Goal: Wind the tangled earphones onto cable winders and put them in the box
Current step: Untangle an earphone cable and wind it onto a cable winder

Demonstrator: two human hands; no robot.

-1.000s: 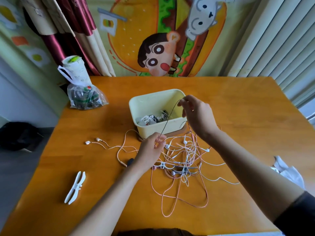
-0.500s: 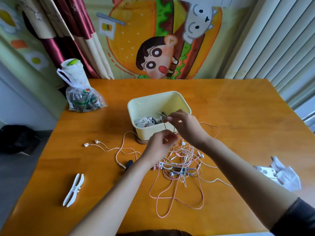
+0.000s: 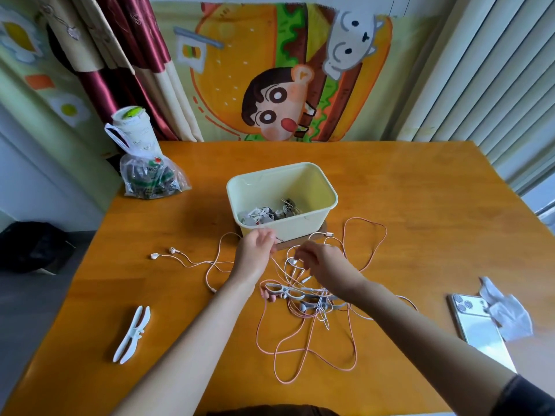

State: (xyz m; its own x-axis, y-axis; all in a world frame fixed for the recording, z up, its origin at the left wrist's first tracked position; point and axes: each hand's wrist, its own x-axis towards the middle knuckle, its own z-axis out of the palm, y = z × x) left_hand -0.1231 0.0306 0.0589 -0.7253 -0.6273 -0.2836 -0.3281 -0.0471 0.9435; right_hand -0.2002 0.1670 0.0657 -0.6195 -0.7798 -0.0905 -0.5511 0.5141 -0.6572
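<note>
Left hand (image 3: 255, 253) grip and right hand (image 3: 326, 262) grip each pinch strands of the tangled pink-and-white earphone cables (image 3: 303, 298) heaped just below them; pale yellow plastic box (image 3: 300, 228) just beyond. Risk: pulling hard probably tightens knots.

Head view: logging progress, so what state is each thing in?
box: open, wound earphones inside.
tangled earphones: unwound heap on table.
cable winder: empty, lying left of hands.
left hand: pinches an earphone cable.
right hand: pinches an earphone cable.
phone: face down, tissue over one corner.
</note>
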